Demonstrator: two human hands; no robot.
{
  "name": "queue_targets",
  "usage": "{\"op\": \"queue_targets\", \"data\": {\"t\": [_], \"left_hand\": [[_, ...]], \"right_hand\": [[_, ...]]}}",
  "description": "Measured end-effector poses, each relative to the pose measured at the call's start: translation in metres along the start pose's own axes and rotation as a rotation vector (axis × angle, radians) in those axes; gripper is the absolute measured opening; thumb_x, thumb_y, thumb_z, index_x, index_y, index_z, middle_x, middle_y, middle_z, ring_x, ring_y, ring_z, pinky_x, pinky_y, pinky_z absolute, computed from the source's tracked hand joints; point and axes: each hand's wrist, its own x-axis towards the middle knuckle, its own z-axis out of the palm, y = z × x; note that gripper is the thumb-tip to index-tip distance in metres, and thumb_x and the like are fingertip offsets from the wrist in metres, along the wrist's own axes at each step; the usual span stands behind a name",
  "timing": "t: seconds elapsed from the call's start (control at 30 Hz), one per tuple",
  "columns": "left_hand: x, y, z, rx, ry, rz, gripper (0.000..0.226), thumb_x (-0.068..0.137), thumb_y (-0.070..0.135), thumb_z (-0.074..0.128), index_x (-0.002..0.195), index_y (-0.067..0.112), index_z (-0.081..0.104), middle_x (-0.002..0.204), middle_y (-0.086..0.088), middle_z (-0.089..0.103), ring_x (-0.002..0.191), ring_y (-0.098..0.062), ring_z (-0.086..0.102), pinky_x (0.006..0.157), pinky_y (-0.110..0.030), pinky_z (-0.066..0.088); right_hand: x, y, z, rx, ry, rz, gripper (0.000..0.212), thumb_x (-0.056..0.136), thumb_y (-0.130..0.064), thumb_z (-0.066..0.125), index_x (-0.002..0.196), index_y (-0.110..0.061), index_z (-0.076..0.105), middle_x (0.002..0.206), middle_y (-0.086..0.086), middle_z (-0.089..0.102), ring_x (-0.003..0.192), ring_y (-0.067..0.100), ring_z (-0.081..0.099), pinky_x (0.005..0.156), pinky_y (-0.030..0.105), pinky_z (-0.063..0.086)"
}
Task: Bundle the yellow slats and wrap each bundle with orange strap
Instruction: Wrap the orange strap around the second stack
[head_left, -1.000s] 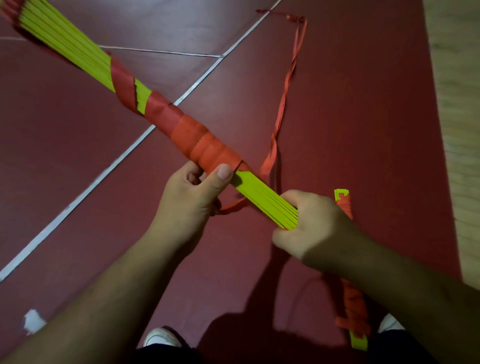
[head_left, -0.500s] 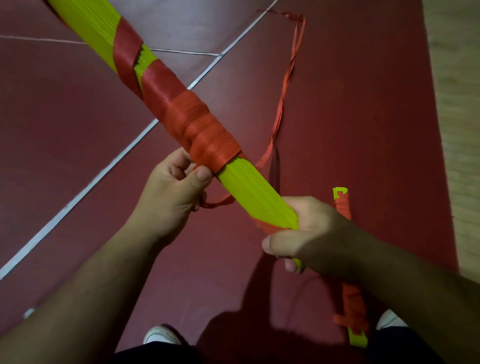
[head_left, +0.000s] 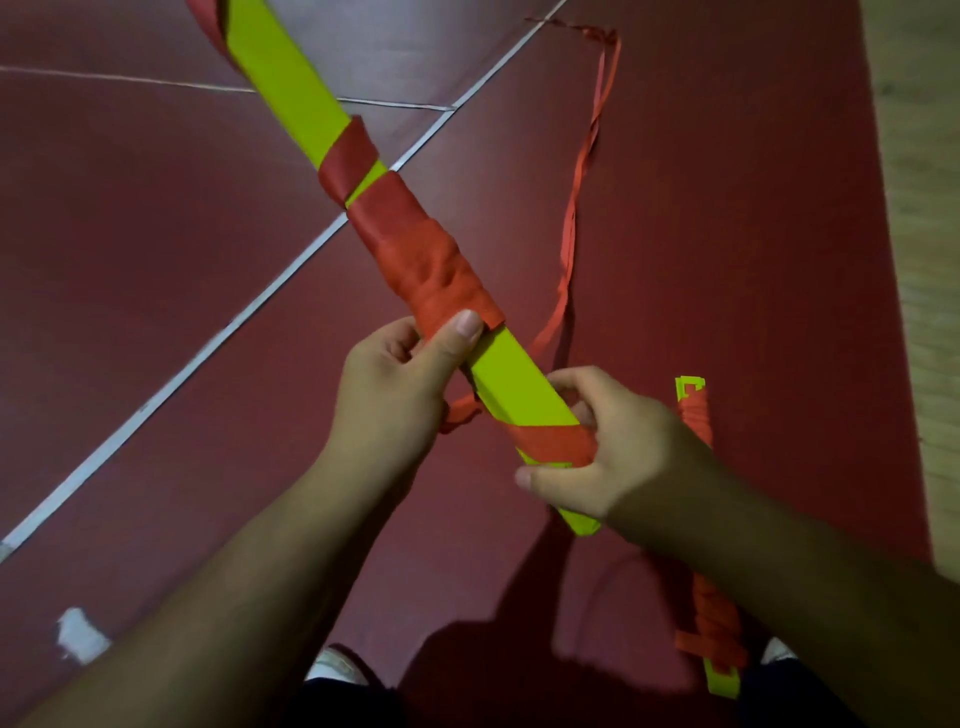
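Note:
A long bundle of yellow slats (head_left: 291, 98) runs diagonally from the top left down to my hands. Orange strap (head_left: 415, 254) is wound thickly round its middle, with a fresh turn (head_left: 550, 444) near its lower end. My left hand (head_left: 395, 395) grips the bundle at the lower edge of the thick wrap, thumb pressed on the strap. My right hand (head_left: 608, 452) holds the bundle's lower end and pins the fresh turn. The loose strap tail (head_left: 582, 171) trails away across the floor.
A second wrapped slat bundle (head_left: 696, 415) lies on the dark red floor (head_left: 727, 234) at right, partly hidden by my right arm. White floor lines (head_left: 171, 374) cross at left. A pale wooden strip (head_left: 919, 156) borders the right edge. My shoes (head_left: 332, 665) show at the bottom.
The bundle has turned, so its flat yellow face shows now. A new turn of strap lies round the lower end under my right hand, which shifted its grip.

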Motion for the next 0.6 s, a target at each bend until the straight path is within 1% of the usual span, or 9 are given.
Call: {"op": "queue_targets", "data": {"t": [0.07,0.1,0.13,0.2,0.27,0.33,0.43,0.5,0.6], "left_hand": [[-0.004,-0.003,0.008,-0.021,0.038,-0.025,0.049,0.091,0.033,0.067,0.079,-0.012,0.053,0.065,-0.007,0.029,0.049,-0.01,0.03,0.043,-0.018,0.035],[-0.005,-0.003,0.01,-0.014,0.052,-0.019,0.056,0.088,0.039,0.068,0.079,-0.014,0.052,0.064,-0.007,0.029,0.052,-0.013,0.03,0.046,-0.022,0.034],[-0.004,-0.003,0.009,0.006,0.044,-0.005,0.062,0.085,0.045,0.067,0.08,-0.014,0.051,0.063,-0.006,0.031,0.054,-0.016,0.031,0.049,-0.025,0.031],[-0.001,0.0,0.002,0.03,-0.01,0.03,0.053,0.08,0.047,0.064,0.077,-0.005,0.058,0.058,-0.005,0.037,0.055,-0.016,0.034,0.048,-0.025,0.032],[0.003,-0.001,-0.01,0.017,-0.089,0.039,0.038,0.083,0.043,0.067,0.084,0.005,0.064,0.058,-0.005,0.044,0.052,-0.015,0.036,0.045,-0.018,0.034],[0.008,-0.007,-0.019,-0.034,-0.177,0.033,0.038,0.084,0.042,0.076,0.093,0.006,0.065,0.062,-0.005,0.052,0.047,-0.01,0.038,0.046,-0.017,0.036],[0.015,-0.016,-0.024,-0.159,-0.238,0.017,0.051,0.066,0.056,0.083,0.092,0.016,0.064,0.059,0.008,0.055,0.042,-0.005,0.038,0.049,-0.024,0.037],[0.018,-0.018,-0.023,-0.212,-0.27,0.002,0.065,0.059,0.067,0.083,0.094,0.016,0.062,0.058,0.008,0.051,0.04,-0.006,0.036,0.051,-0.033,0.032],[0.016,-0.019,-0.021,-0.303,-0.422,-0.033,0.08,0.063,0.068,0.078,0.11,0.006,0.061,0.055,0.008,0.051,0.05,-0.023,0.027,0.056,-0.042,0.021]], "right_hand": [[-0.002,-0.005,0.005,-0.295,0.151,0.032,0.068,0.063,-0.057,0.081,0.117,-0.03,0.048,0.098,0.001,0.068,0.096,0.026,0.065,0.072,0.032,0.046],[-0.001,-0.006,0.005,-0.327,0.213,0.015,0.062,0.066,-0.056,0.079,0.112,-0.028,0.049,0.096,0.002,0.068,0.095,0.028,0.065,0.069,0.032,0.044],[0.0,-0.006,0.003,-0.289,0.255,-0.01,0.054,0.068,-0.052,0.078,0.107,-0.026,0.052,0.092,0.002,0.068,0.092,0.029,0.065,0.066,0.031,0.042],[0.002,-0.002,0.0,-0.151,0.272,-0.042,0.039,0.068,-0.042,0.076,0.094,-0.022,0.056,0.078,-0.003,0.065,0.075,0.019,0.062,0.057,0.025,0.04],[0.002,-0.001,-0.002,-0.055,0.241,-0.05,0.03,0.064,-0.034,0.076,0.081,-0.019,0.057,0.065,-0.004,0.06,0.062,0.009,0.056,0.05,0.015,0.038],[0.001,-0.005,-0.004,0.067,0.205,-0.051,0.024,0.063,-0.025,0.077,0.076,-0.016,0.059,0.06,-0.002,0.06,0.056,0.007,0.054,0.048,0.012,0.038],[-0.005,-0.01,-0.007,0.266,0.101,-0.045,0.02,0.067,-0.016,0.078,0.074,-0.012,0.06,0.055,-0.005,0.055,0.048,0.005,0.045,0.047,0.017,0.038],[-0.01,-0.011,-0.006,0.375,0.02,-0.037,0.025,0.067,-0.019,0.08,0.075,-0.011,0.057,0.054,-0.006,0.049,0.048,0.009,0.045,0.047,0.024,0.039],[-0.014,-0.009,-0.005,0.555,-0.142,-0.046,0.025,0.064,-0.02,0.073,0.081,-0.011,0.057,0.057,0.001,0.05,0.047,0.015,0.047,0.046,0.028,0.04]]}}
